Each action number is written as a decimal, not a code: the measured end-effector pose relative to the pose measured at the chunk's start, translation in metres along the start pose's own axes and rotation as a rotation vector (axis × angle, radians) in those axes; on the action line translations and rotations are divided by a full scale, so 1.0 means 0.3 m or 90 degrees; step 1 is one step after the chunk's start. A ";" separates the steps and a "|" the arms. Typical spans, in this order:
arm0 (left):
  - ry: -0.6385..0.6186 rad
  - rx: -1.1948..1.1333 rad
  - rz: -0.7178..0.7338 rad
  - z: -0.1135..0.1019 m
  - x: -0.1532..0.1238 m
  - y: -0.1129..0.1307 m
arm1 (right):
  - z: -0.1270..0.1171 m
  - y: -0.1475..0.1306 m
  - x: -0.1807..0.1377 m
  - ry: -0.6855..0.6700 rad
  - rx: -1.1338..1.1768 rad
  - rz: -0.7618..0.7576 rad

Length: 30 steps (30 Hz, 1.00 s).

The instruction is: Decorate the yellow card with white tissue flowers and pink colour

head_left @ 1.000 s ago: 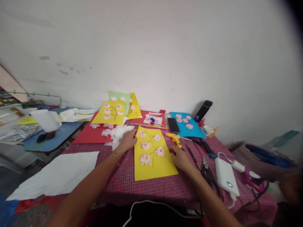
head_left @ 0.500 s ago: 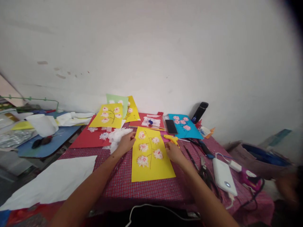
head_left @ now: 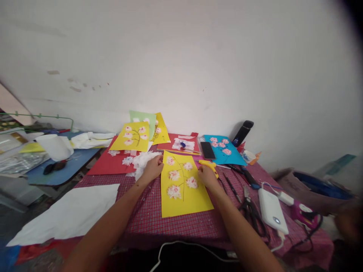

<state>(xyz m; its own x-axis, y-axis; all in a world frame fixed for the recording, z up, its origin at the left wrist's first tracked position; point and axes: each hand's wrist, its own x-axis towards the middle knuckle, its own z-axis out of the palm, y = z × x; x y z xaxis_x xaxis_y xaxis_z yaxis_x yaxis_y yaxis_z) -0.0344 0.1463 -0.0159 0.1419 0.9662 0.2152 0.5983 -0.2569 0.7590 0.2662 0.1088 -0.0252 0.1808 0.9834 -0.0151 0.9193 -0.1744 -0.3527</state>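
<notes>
A yellow sheet of paper [head_left: 171, 206] with several pink-and-white paper flowers and a drawn brown stem lies in front of me, its top pointing toward the wall. My left hand [head_left: 154, 168] has its bent fingers closed at the sheet's upper left edge. On the opposite edge, my right hand [head_left: 207, 176] grips the paper with thumb and fingers. Just beyond that hand is a yellow glue gun [head_left: 208, 164]. White crumpled tissue [head_left: 141, 163] sits beside my left hand.
Finished flower pictures, one on blue paper [head_left: 236, 156], lie at the back. A black phone [head_left: 208, 150], scissors [head_left: 251, 211] and a white power bank [head_left: 272, 211] are on the right. White paper [head_left: 70, 211] covers the front left. A blue table [head_left: 85, 158] stands further left.
The whole view has shifted slightly, with things appearing a little further right. Both hands keep their places on the yellow sheet's edges.
</notes>
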 end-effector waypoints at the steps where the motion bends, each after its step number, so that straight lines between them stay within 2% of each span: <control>1: -0.008 -0.006 -0.005 0.001 0.000 -0.001 | 0.001 0.003 0.003 -0.005 0.001 -0.002; 12: -0.118 -0.027 0.002 -0.018 -0.001 -0.001 | 0.018 0.011 0.026 -0.024 0.036 0.045; 18: -0.109 -0.016 -0.003 -0.018 0.002 -0.013 | 0.014 0.012 0.018 -0.012 0.062 0.053; 25: -0.107 -0.019 -0.013 -0.017 0.000 -0.016 | 0.012 0.011 0.023 0.060 0.122 0.024; 30: -0.107 -0.027 -0.012 -0.015 -0.001 -0.019 | 0.021 0.023 0.027 0.081 0.158 0.011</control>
<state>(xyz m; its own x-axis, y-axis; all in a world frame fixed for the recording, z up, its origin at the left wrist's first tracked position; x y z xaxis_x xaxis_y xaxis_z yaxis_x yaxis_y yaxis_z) -0.0413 0.1474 -0.0176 0.2621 0.9601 0.0977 0.5685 -0.2354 0.7883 0.2719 0.1160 -0.0338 0.2523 0.9636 0.0883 0.8047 -0.1583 -0.5723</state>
